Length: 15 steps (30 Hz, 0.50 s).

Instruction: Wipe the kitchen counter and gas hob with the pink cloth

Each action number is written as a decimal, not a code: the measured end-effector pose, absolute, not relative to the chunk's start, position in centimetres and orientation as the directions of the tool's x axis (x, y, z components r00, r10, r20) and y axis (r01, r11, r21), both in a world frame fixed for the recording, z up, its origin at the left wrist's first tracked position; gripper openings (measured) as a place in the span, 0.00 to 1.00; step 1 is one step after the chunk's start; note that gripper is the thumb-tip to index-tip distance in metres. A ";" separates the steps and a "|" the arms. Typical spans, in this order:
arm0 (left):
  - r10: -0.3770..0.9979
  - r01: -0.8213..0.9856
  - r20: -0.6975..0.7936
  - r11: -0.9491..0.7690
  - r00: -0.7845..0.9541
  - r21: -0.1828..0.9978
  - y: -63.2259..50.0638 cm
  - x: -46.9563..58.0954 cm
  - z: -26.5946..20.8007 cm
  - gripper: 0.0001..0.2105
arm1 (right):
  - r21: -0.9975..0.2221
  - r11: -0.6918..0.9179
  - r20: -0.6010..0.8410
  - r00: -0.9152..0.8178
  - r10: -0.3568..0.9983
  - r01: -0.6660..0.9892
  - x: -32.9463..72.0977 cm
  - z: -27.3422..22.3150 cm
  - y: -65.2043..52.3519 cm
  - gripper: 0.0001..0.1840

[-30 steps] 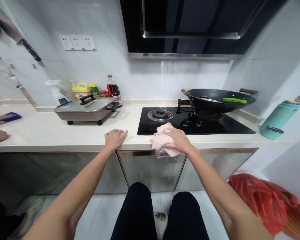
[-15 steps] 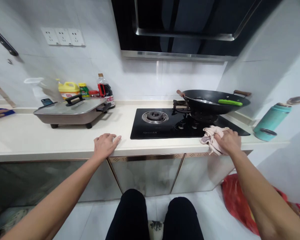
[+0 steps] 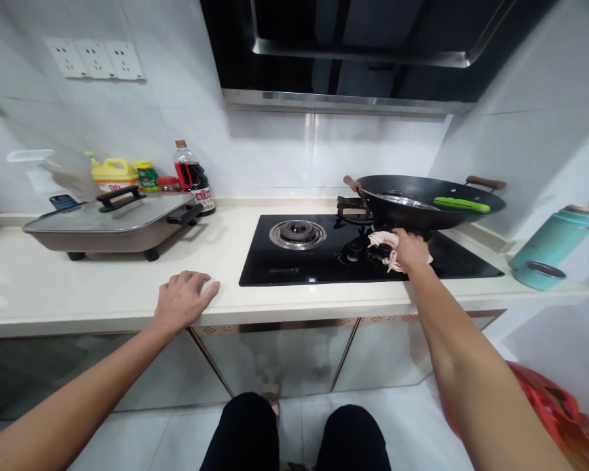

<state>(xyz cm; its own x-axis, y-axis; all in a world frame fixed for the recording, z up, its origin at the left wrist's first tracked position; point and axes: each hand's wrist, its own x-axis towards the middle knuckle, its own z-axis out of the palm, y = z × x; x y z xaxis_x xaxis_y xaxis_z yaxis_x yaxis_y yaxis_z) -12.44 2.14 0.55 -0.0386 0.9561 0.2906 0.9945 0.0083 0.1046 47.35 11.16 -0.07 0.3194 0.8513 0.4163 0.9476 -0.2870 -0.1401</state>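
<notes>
My right hand [image 3: 410, 250] grips a pale pink cloth [image 3: 393, 255] and presses it on the black glass gas stove [image 3: 294, 265], beside the control knobs [image 3: 353, 250]. Just behind it a black wok [image 3: 397, 212] with wooden handles sits on the right burner. Inside the wok lies something with a bright green handle [image 3: 461, 205]. My left hand [image 3: 184, 299] rests open on the edge of the cream countertop [image 3: 103, 288], left of the stove, holding nothing. The left burner [image 3: 297, 233] is uncovered.
An electric pan [image 3: 103, 229] with a glass lid stands left. Behind it are a yellow jug [image 3: 115, 173] and a soy sauce bottle [image 3: 194, 180]. A teal flask [image 3: 554, 239] stands far right, a red bag [image 3: 544, 399] on the floor. The range hood [image 3: 334, 52] hangs above.
My right hand has moved the cloth from the counter's front edge forward and left onto the stove, by the knobs. My left hand stays on the counter. The view has shifted slightly.
</notes>
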 end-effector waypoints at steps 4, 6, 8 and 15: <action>0.958 0.994 0.283 0.009 -0.039 0.105 2.4 -12.6 0.5 0.29 | -0.138 -0.310 0.383 0.339 0.859 0.941 47.1 0.1 11.3 0.27; 0.962 0.995 0.272 -0.002 -0.025 0.100 2.4 -12.6 0.5 0.29 | -0.168 -0.317 0.359 0.357 0.862 0.933 46.9 -0.1 10.5 0.28; 0.966 0.997 0.260 -0.022 0.002 0.076 2.4 -12.6 0.5 0.30 | -0.183 -0.325 0.347 0.370 0.861 0.928 46.6 -0.4 9.2 0.29; 0.973 0.991 0.207 -0.081 0.101 -0.105 2.6 -12.3 1.0 0.27 | -0.184 -0.382 0.409 0.425 0.808 0.905 42.9 -1.0 2.6 0.31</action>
